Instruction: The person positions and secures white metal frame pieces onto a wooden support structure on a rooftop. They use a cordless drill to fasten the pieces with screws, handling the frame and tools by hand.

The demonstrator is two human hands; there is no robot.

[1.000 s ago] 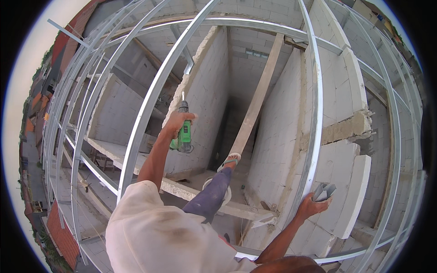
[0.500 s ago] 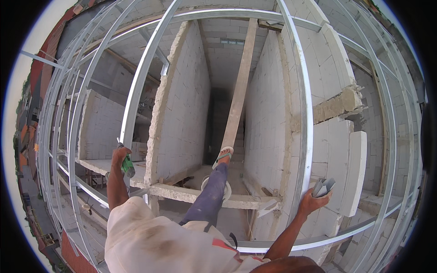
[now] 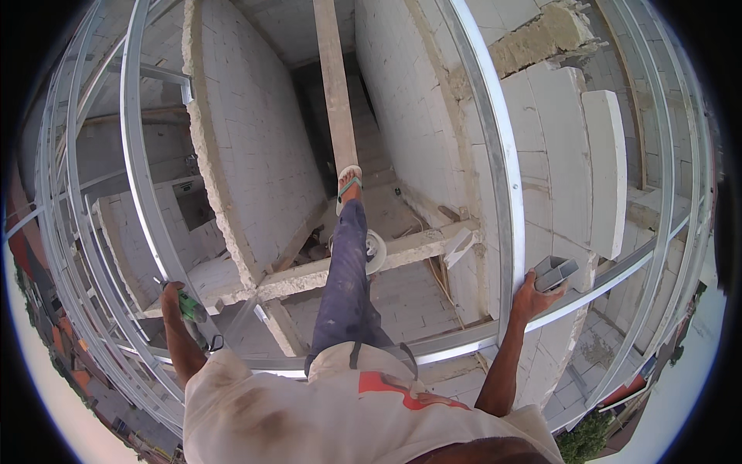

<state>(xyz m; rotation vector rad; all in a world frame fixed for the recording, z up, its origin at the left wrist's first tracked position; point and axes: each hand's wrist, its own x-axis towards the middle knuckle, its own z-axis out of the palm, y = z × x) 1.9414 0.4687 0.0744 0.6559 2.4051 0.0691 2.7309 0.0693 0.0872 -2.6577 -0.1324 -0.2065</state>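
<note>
At the left, my left hand [image 3: 171, 298] is closed round a green cordless drill [image 3: 192, 308], up against a silver metal roof beam [image 3: 144, 182]. On the right, my right hand [image 3: 529, 300] grips short metal channel pieces [image 3: 555, 273] beside another long metal beam [image 3: 506, 182]. Part of that hand lies against the beam. A foot in a flip-flop [image 3: 350, 179] with green straps stands on a narrow wooden plank [image 3: 334, 85] between the two beams.
Deep drops lie either side of the plank, between white block walls [image 3: 255, 131]. A rough concrete ledge [image 3: 301, 280] and a curved metal crossbeam [image 3: 456, 346] run below me. Several more metal beams [image 3: 671, 147] flank both sides. A round white object [image 3: 376, 252] shows beside my leg.
My view has tilted and shifted, so the plank and walls sit higher and farther left. My left hand still holds the drill, my right the channel pieces.
</note>
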